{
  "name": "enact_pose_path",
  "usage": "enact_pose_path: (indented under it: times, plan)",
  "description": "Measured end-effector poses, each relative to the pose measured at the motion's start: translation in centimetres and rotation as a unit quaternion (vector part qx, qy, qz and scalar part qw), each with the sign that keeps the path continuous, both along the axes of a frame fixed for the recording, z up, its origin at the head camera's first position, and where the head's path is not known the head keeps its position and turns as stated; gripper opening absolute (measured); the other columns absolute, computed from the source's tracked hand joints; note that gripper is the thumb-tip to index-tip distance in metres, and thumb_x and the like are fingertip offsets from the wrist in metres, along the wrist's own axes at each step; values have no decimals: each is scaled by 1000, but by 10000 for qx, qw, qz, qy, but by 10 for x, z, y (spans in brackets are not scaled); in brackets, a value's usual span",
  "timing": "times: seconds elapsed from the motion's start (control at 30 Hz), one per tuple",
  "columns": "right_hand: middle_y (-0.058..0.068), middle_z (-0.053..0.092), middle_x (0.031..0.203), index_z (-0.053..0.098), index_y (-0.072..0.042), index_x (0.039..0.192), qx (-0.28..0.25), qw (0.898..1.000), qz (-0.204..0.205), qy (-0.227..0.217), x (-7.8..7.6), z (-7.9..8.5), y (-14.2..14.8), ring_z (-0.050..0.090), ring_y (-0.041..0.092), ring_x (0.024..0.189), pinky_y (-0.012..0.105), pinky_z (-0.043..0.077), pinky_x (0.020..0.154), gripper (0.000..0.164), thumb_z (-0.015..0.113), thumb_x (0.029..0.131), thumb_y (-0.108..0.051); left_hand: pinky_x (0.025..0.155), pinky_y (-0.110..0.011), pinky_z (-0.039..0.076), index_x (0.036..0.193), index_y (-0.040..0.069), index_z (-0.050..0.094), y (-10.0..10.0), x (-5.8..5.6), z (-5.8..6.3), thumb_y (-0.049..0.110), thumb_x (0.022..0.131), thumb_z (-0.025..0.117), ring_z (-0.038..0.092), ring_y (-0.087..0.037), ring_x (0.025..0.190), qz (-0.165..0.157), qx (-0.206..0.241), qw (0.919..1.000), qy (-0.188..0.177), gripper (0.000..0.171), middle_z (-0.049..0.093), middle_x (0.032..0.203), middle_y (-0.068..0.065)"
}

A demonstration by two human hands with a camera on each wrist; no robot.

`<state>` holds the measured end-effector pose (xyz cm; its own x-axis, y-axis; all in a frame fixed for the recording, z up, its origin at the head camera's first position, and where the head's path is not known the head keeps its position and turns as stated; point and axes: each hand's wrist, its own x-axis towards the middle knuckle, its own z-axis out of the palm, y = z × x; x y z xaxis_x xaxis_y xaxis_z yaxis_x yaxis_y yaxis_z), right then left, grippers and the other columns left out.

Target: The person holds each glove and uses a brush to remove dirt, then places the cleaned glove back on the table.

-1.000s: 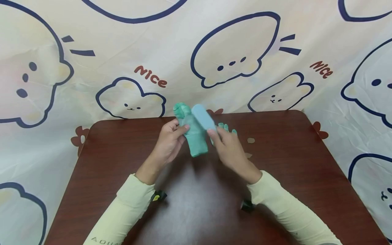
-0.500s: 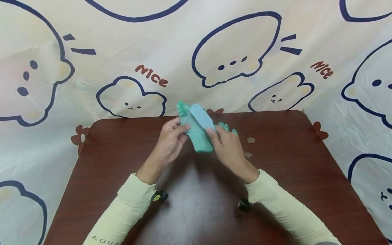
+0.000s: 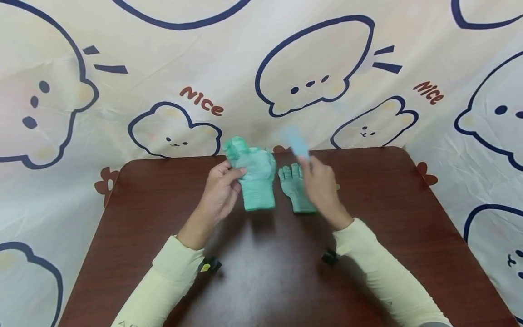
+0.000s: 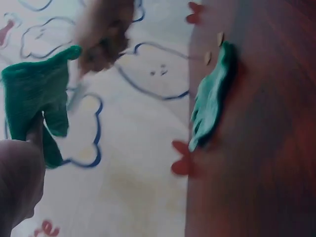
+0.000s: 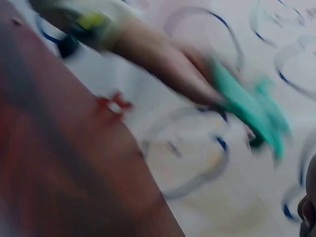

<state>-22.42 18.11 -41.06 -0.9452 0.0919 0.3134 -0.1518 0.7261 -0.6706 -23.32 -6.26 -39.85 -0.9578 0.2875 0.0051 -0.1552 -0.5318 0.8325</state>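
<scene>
My left hand pinches a green knit glove by its side, thumb in front, and holds it above the table with the cuff down. My right hand grips a light-blue paddle-shaped tool, blurred, which looks like the back of a brush. It is raised to the right of the held glove, apart from it. A second green glove lies on the table, fingers pointing away, partly hidden behind my right hand. The left wrist view also shows the held glove and the lying one.
Two small tan pieces lie on the brown table beyond the lying glove. A cartoon-printed cloth hangs along the table's back and sides.
The light-blue tool has moved away from the held glove, up and to the right, with my right hand. The held glove has turned to show its broad face; the lying glove is more exposed.
</scene>
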Motion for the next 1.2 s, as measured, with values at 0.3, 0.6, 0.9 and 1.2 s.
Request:
enact_pose_path:
  times: [0.3,0.6,0.9,1.2]
  plan:
    - [6,49,66,60,-3,91,-439,9985,-91,-299,0,2,19,44,23,56,33,35,48,59,39,107,-56,104,-28,54,150,-10,35,-21,-2,-1,-6,105,41,57,-17,127,322,-31,9994,128,45,50,143,-11]
    - [2,43,64,53,-12,83,-261,9914,1175,-512,28,12,-31,42,20,58,35,36,63,44,45,109,-47,101,-31,57,145,-14,40,8,-3,0,-6,104,45,63,-15,118,-95,-180,9996,171,42,56,136,-16]
    - [2,41,61,51,-11,79,244,9951,957,23,26,8,-32,36,18,54,33,31,57,42,48,109,-41,101,-31,56,146,-13,40,8,-2,3,-7,103,45,64,-16,117,-76,-162,9997,151,44,54,137,-16]
    - [0,32,59,45,-12,75,25,9970,772,-11,18,2,-24,30,17,48,29,24,46,46,48,109,-43,97,-32,58,150,-11,39,10,-3,-3,-9,102,43,65,-16,117,-21,-44,9999,135,48,48,150,-26]
